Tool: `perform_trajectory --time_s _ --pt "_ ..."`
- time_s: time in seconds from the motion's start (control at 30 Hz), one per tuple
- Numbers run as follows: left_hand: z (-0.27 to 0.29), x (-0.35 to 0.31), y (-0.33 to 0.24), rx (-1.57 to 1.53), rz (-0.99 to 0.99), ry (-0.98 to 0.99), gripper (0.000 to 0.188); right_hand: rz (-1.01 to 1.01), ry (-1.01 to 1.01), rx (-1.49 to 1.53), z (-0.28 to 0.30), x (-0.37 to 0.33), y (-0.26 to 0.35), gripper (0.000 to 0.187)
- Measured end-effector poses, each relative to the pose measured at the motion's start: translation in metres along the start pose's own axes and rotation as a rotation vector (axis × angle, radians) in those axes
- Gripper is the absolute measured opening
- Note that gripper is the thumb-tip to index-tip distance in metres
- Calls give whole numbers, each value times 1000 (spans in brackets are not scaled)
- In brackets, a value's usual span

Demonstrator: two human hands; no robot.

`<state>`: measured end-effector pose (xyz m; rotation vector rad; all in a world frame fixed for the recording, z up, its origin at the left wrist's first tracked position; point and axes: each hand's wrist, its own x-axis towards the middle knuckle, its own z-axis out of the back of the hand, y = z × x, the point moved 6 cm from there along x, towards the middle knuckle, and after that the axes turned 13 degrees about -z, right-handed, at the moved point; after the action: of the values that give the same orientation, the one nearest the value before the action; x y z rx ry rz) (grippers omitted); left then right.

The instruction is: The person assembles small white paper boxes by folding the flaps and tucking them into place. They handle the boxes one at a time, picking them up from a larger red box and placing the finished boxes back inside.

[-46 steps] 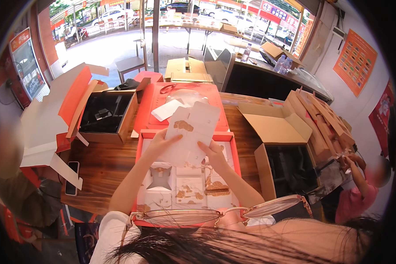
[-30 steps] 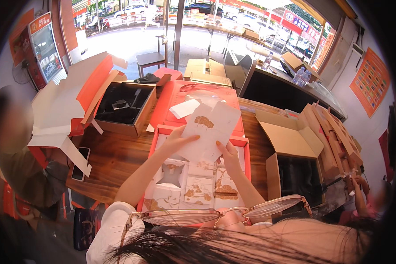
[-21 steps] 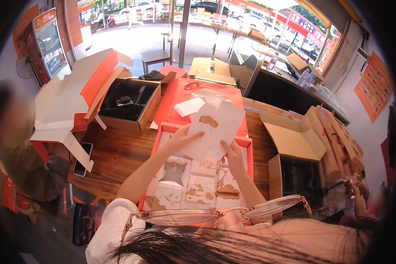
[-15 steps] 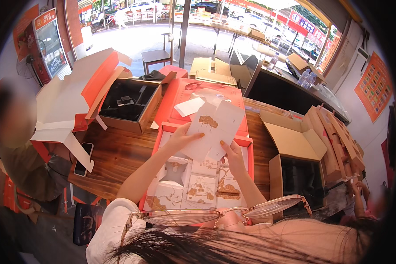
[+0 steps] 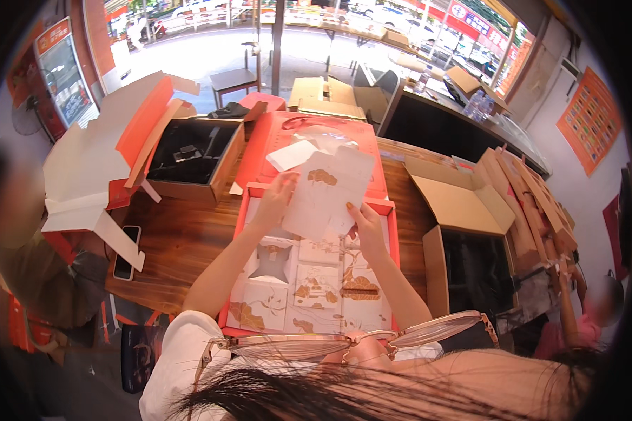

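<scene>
Left of the red box (image 5: pixel 392 245), a phone (image 5: pixel 127 256) lies on the table (image 5: pixel 172 249). Over the box's far part, the left hand (image 5: pixel 279 196) is at the left edge of a white card (image 5: pixel 326 203); whether it grips, I cannot tell. The right hand (image 5: pixel 366 228) pinches the card's lower right edge above the box. An open carton (image 5: pixel 436 270) stands right of the box.

sheet (image 5: pixel 328 210): smooth matt paper | table (image 5: pixel 172 242): glossy wood | carton (image 5: pixel 460 203): matt cardboard | bottles (image 5: pixel 475 104): clear glossy plastic
</scene>
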<state>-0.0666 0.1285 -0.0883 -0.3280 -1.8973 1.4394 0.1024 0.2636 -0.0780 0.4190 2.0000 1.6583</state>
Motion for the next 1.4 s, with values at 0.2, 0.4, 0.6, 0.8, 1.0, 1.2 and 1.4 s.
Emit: perform_trajectory --time_s 0.2,0.4,0.6,0.8,1.0,1.2,1.4 --pt "16 8 -2 -61 -63 -96 27 -80 -104 67 12 8 -5 21" --pt "16 11 7 23 -137 -71 25 -163 -77 284 42 25 -6 20" --pt "19 7 7 68 -139 -87 22 -46 -239 -110 85 83 21 22" --pt "9 12 4 105 -132 -46 20 35 -543 -723 142 172 1 29" --pt "10 11 3 242 -164 15 20 -88 -804 -997 129 181 -6 45" --pt "5 7 8 317 -166 95 21 283 -490 -970 44 100 38 40" --pt "10 7 17 326 -148 93 20 474 497 -1209 -107 -40 14 46"
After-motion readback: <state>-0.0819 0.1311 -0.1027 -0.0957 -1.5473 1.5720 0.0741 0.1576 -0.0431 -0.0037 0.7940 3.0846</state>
